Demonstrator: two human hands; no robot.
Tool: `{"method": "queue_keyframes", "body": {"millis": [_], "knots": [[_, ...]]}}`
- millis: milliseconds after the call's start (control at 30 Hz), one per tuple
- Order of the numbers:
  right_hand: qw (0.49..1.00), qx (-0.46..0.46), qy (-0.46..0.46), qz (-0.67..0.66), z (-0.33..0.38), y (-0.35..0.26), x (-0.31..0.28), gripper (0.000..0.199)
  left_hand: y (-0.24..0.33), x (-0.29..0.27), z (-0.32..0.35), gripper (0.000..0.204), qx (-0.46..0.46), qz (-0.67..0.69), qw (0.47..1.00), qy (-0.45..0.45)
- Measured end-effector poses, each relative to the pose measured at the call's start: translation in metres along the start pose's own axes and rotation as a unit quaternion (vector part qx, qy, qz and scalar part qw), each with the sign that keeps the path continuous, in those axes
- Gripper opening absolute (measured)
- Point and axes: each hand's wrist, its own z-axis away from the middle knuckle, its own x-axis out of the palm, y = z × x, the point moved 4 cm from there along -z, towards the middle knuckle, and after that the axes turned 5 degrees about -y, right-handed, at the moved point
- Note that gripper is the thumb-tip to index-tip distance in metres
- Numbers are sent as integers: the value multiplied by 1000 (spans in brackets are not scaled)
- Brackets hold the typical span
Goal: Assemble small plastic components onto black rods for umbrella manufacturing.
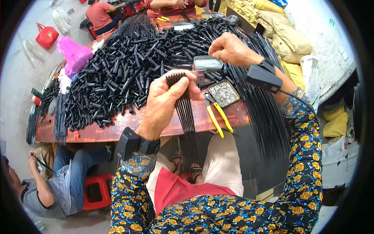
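Note:
My left hand (165,97) is closed around a fanned bundle of thin black rods (186,115), their tops level with the thumb and their lower ends hanging past the table edge. Farther right, my right hand (233,50) is raised with its fingers curled together; anything between the fingertips is too small to make out. Just below those fingertips lies a clear, whitish block-shaped container (208,62). Nearer to me sit a square tray (210,102) of small silvery metal pieces and pliers (220,119) with yellow handles. A large heap of black tubular parts (120,74) covers much of the table.
Long black rods (269,117) hang over the table's right edge. The reddish table (97,134) has a pink plastic bag (73,54) at its left. Seated people work at left and across. Yellow sacks (288,39) are stacked at right.

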Motion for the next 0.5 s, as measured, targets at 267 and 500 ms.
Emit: {"method": "queue_keyframes", "body": {"millis": [267,500], "knots": [[1000,-2,-15,3,43,-26,-4,14,-5,10,-2,21,11,-1,1000,-15],[974,-99,15,-205,48,-62,-18,21,1,10,-2,19,3,-34,999,-39]]}}
